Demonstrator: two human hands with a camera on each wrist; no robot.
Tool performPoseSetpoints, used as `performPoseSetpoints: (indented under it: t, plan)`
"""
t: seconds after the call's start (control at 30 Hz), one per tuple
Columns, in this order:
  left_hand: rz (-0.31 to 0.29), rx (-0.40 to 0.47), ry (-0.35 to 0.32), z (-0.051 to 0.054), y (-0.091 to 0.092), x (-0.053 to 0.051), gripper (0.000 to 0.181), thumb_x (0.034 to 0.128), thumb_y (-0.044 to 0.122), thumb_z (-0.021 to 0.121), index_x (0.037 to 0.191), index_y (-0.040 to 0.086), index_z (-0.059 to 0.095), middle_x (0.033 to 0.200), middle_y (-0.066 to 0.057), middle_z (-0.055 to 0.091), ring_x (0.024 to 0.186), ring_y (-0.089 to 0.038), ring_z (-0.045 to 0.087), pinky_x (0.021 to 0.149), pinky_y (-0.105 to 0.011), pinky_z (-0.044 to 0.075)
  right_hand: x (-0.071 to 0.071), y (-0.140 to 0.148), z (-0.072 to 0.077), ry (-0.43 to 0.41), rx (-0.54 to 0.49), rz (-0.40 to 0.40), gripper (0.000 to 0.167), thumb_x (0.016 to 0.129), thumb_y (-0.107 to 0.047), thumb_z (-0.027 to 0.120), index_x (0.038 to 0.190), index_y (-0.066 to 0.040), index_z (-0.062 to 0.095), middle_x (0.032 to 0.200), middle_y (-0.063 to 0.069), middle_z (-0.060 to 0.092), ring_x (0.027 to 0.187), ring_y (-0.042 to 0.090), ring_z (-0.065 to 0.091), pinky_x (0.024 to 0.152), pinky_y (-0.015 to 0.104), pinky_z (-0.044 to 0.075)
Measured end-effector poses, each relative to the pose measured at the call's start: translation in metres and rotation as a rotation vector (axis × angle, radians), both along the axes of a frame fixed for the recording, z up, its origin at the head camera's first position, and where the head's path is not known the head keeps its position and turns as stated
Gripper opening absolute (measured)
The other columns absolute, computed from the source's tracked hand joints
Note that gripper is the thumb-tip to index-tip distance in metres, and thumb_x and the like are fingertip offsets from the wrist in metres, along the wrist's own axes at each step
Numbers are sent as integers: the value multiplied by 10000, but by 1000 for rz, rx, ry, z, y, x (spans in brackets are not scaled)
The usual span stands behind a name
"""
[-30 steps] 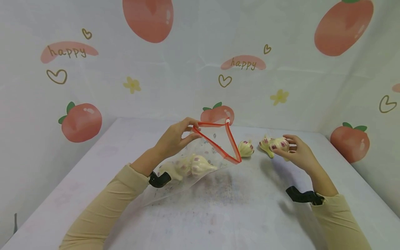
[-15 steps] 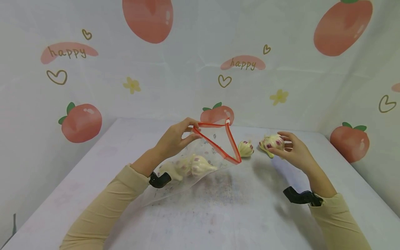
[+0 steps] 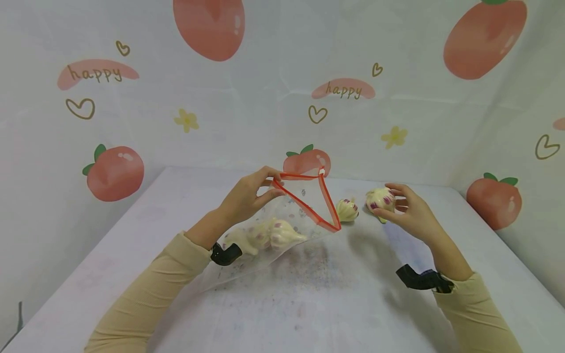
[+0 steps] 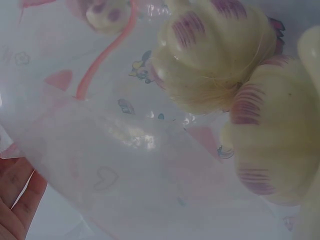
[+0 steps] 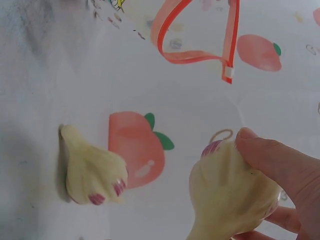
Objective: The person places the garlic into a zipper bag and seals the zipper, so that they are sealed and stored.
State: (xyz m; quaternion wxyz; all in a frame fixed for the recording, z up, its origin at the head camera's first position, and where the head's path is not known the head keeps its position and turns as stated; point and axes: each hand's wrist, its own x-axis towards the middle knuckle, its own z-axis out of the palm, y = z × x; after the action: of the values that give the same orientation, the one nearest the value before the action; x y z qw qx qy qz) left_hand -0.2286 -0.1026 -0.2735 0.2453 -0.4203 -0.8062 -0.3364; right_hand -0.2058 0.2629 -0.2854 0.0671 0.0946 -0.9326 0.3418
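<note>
In the head view my left hand point(image 3: 247, 196) pinches the rim of a clear zip bag point(image 3: 309, 201) edged in red, its mouth held apart and facing right. Several cream garlic bulbs point(image 3: 282, 234) with purple streaks lie inside; the left wrist view shows two large bulbs point(image 4: 215, 55) through the plastic. My right hand point(image 3: 412, 213) grips another garlic bulb point(image 3: 379, 200) between thumb and fingers, right of the bag. The right wrist view has this held bulb point(image 5: 230, 192) up close. One loose bulb point(image 3: 347, 210) sits by the bag's mouth. Another is mostly hidden behind the held one.
A white table point(image 3: 344, 304) with faint stains lies under both hands. Behind it hangs a white cloth point(image 3: 247, 98) printed with red fruit, hearts and flowers. A black camera mount is strapped to each wrist.
My right hand has moved left and slightly up with the garlic bulb, which now covers most of the bulb behind it. The left hand and bag have stayed still.
</note>
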Motion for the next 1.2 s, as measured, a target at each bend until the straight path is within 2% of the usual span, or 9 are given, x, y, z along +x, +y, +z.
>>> performPoseSetpoints:
  t: [0.37, 0.63, 1.2]
  plan:
    - [-8, 4, 9, 1, 0, 1, 282, 830, 99, 689, 1035, 23, 510, 989, -99, 636, 952, -282, 689, 868, -355, 543, 6, -13, 6, 55, -6, 36, 712, 828, -298, 714, 1390, -58, 347, 1317, 279, 453, 1136, 461, 514, 912, 583, 454]
    - [-22, 6, 25, 2, 0, 1, 288, 820, 85, 696, 1025, 22, 503, 970, -101, 634, 955, -280, 686, 871, -349, 543, 8, -20, 9, 55, 6, 58, 703, 829, -294, 713, 1390, -69, 353, 1329, 265, 450, 1134, 452, 523, 906, 582, 462]
    - [-16, -5, 8, 3, 1, 2, 281, 829, 93, 689, 1027, 23, 503, 976, -102, 636, 953, -286, 687, 859, -363, 547, 11, -35, 14, 114, -15, 125, 680, 812, -221, 735, 1374, -67, 386, 1273, 241, 494, 1090, 439, 554, 908, 578, 465]
